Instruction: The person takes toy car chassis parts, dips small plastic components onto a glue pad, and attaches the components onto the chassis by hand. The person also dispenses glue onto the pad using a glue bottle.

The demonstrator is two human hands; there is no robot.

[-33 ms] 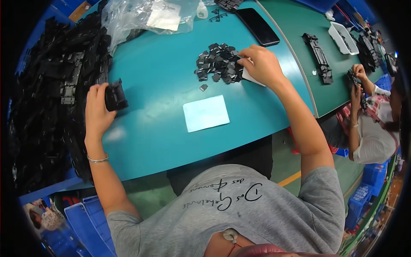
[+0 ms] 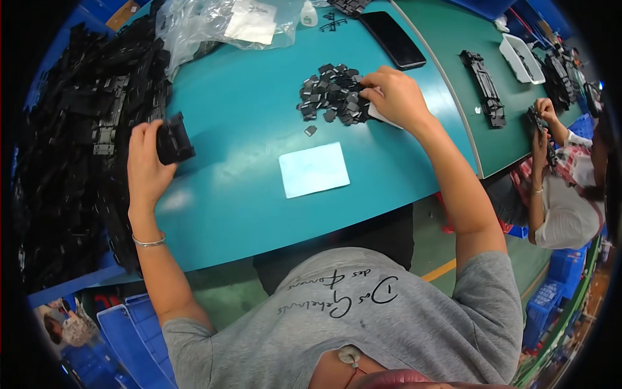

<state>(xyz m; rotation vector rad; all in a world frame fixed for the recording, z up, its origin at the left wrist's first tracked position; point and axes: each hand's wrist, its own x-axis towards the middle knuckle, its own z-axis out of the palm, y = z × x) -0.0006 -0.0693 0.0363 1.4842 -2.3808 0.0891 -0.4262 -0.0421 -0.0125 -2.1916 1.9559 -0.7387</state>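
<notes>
My left hand (image 2: pixel 148 159) grips a black plastic part (image 2: pixel 175 139) at the left of the table, with the fingers closed on its near-left side. At the right edge of a pile of small dark flat pieces (image 2: pixel 332 94), my right hand (image 2: pixel 396 97) has its fingertips pinched together. What sits between those fingertips is too small or hidden to make out. Under the right palm a white flat thing (image 2: pixel 383 118) shows in part. One loose dark piece (image 2: pixel 311 130) lies just in front of the pile. Closer to me rests a pale blue-white sheet (image 2: pixel 314 170).
A big heap of black plastic parts (image 2: pixel 71 129) fills the left side. Toward the back are a clear plastic bag (image 2: pixel 194 32), a small white bottle (image 2: pixel 309 14) and a black phone (image 2: pixel 392 40). On the right, a co-worker's hands (image 2: pixel 543 123) hold a black part near a white basket (image 2: pixel 521 58).
</notes>
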